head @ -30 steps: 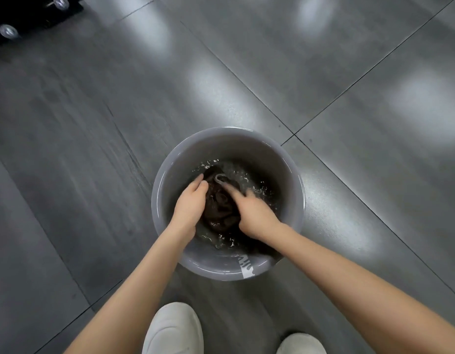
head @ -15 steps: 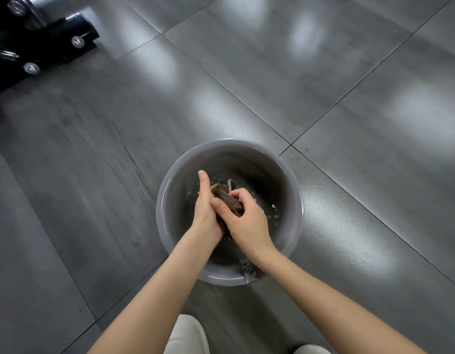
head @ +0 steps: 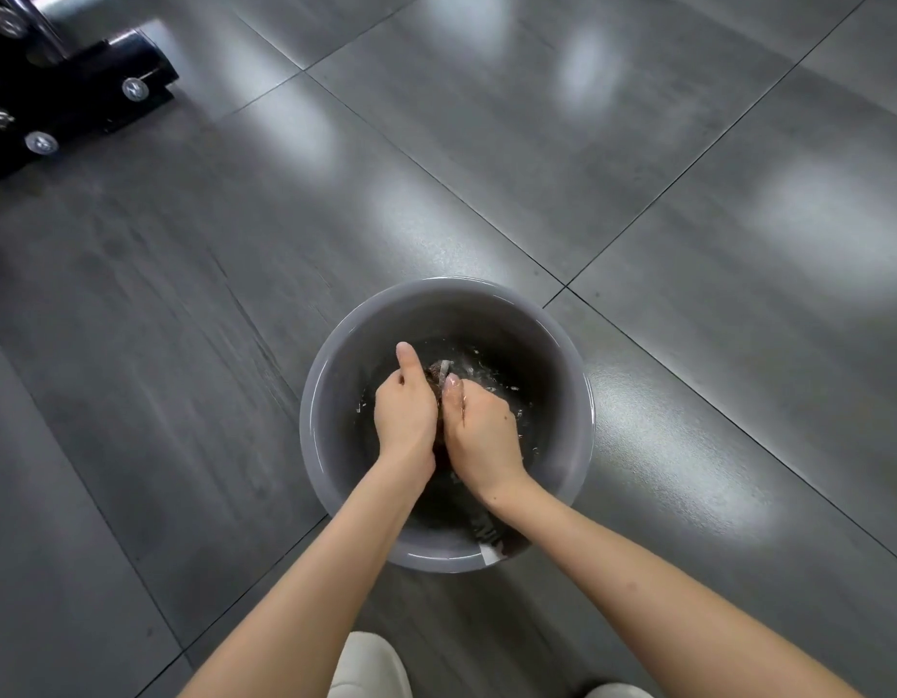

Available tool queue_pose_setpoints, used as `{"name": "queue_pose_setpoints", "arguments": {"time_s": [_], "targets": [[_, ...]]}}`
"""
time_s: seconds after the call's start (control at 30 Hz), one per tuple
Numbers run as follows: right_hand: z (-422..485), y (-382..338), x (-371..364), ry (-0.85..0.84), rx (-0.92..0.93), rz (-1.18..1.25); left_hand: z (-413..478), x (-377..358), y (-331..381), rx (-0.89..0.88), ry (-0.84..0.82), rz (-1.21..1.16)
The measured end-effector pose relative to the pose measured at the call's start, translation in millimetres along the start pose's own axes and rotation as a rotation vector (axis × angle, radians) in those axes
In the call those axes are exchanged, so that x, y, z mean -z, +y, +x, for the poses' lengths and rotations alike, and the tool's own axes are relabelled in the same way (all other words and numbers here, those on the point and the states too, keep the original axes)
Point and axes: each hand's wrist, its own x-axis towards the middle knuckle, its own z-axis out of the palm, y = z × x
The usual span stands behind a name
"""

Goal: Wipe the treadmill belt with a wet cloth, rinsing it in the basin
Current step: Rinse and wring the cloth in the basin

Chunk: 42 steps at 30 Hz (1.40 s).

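Across the whole frame, grey tiled floor (head: 637,168); upper left corner, black machine base (head: 58,93), well apart from the action. Low centre, round grey basin (head: 461,304) holding water. Inside it, left hand (head: 406,420) and right hand (head: 481,435) pressed side by side, both curled round the dark cloth (head: 432,380). Mostly hidden between the palms, with a tip poking out towards the top of the frame, so probably bunched lengthwise along that line. Equally near both hands; looks like wringing, so likely opposite twists, low over the water.
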Motion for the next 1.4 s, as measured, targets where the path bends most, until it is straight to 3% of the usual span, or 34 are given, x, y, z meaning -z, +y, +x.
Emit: {"name": "queue_pose_setpoints", "arguments": {"time_s": [0.1, 0.23, 0.37, 0.5, 0.53, 0.6, 0.67, 0.8, 0.93, 1.07, 1.2, 1.3, 1.4], "targets": [[18, 13, 8, 0.022, -0.062, -0.101, 12, 12, -4, -0.046, -0.1, 0.289], [33, 24, 10, -0.048, -0.184, -0.454, 31, 31, -12, 0.071, -0.163, 0.443], [20, 24, -8, -0.303, 0.026, -0.612, 32, 30, -11, 0.192, -0.179, 0.298], [21, 25, -3, -0.156, -0.211, -0.757, 26, 24, -14, 0.275, -0.219, 0.159], [20, 23, -7, -0.181, -0.281, -0.641, 24, 22, -13, 0.318, -0.245, 0.08], [21, 17, -13, -0.208, -0.399, -0.125, 19, 18, -8, 0.419, -0.293, -0.104], [20, 14, -12, -0.119, -0.409, 0.324, 17, 14, -7, 0.46, -0.31, -0.246], [14, 12, -2, 0.025, -0.442, 0.812, 12, 10, -6, 0.355, -0.25, -0.352], [12, 0, 13, -0.048, -0.636, 1.176, -11, -4, 3, 0.224, -0.257, -0.364], [5, -12, 23, -0.178, -0.717, 1.215, -15, -3, 0, -0.026, -0.23, -0.226], [-2, -18, 16, -0.076, -0.503, 0.898, -20, 1, 0, -0.259, -0.221, -0.202], [-5, -19, 9, 0.064, -0.387, 0.758, -35, -1, 10, -0.296, -0.238, -0.334], [-6, -17, 3, 0.165, -0.365, 0.724, -41, -5, 14, -0.205, -0.232, -0.394]]}}
